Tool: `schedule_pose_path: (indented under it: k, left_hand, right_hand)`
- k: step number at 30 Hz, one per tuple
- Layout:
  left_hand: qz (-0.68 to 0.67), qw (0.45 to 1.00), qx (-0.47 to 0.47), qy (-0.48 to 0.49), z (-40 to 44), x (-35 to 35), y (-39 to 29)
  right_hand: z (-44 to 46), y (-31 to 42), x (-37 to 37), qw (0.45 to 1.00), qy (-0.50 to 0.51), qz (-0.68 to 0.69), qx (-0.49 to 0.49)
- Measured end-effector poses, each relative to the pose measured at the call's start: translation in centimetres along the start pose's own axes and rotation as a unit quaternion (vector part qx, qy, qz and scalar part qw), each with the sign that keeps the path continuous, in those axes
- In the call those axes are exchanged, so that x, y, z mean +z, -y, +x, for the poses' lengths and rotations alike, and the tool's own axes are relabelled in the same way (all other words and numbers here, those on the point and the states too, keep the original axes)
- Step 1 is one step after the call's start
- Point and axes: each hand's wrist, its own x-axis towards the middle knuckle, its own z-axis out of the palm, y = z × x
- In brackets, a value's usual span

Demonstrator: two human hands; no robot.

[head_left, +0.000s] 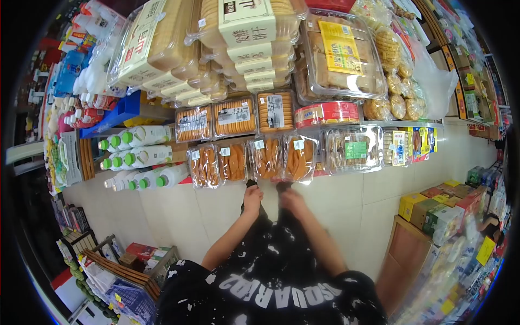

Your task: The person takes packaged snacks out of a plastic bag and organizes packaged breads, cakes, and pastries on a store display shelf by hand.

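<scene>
My left hand point(252, 197) hangs just below the front row of the display, its fingers curled; whatever they may hold is too small to make out. To its right, my right hand point(292, 201) is blurred by motion, and its fingers cannot be made out. Closest above my hands lie clear packs of orange-brown snacks, one pack point(266, 158) above my left hand and another pack point(299, 157) above my right. Behind them are biscuit packs point(275, 111) and a red round tin point(327, 114).
Stacked biscuit boxes point(246, 24) rise at the back. White bottles with green caps point(146, 156) lie at the left. Clear trays point(353, 149) continue to the right. Cartons point(444, 216) stand on a brown cabinet point(403, 254) at the lower right, and a rack point(127, 271) at the lower left.
</scene>
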Motion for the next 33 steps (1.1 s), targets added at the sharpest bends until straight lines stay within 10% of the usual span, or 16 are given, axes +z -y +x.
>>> schedule_pose_path:
  k: [3, 5, 10, 19, 33]
  left_hand:
    - [0.329, 0.862, 0.382, 0.046, -5.2, 4.6, -2.4]
    - [0.346, 0.829, 0.433, 0.08, -6.4, 8.7, -4.5]
    - [0.427, 0.793, 0.429, 0.071, -3.5, 13.8, -5.4]
    - [0.415, 0.814, 0.404, 0.043, -6.5, 10.6, -8.3]
    - [0.404, 0.82, 0.376, -0.153, -4.9, 1.0, -14.1]
  right_hand:
    - [-2.2, 2.9, -1.6, 0.972, -0.133, 0.143, -0.133]
    - [-1.1, 4.3, -3.1, 0.973, -0.155, 0.044, -0.168]
    - [-2.1, 7.8, -1.5, 0.856, -0.246, -0.321, -0.322]
    - [-2.5, 7.2, 0.2, 0.795, -0.211, -0.361, -0.44]
    - [5.2, 5.2, 12.4, 0.815, 0.01, -0.466, -0.345]
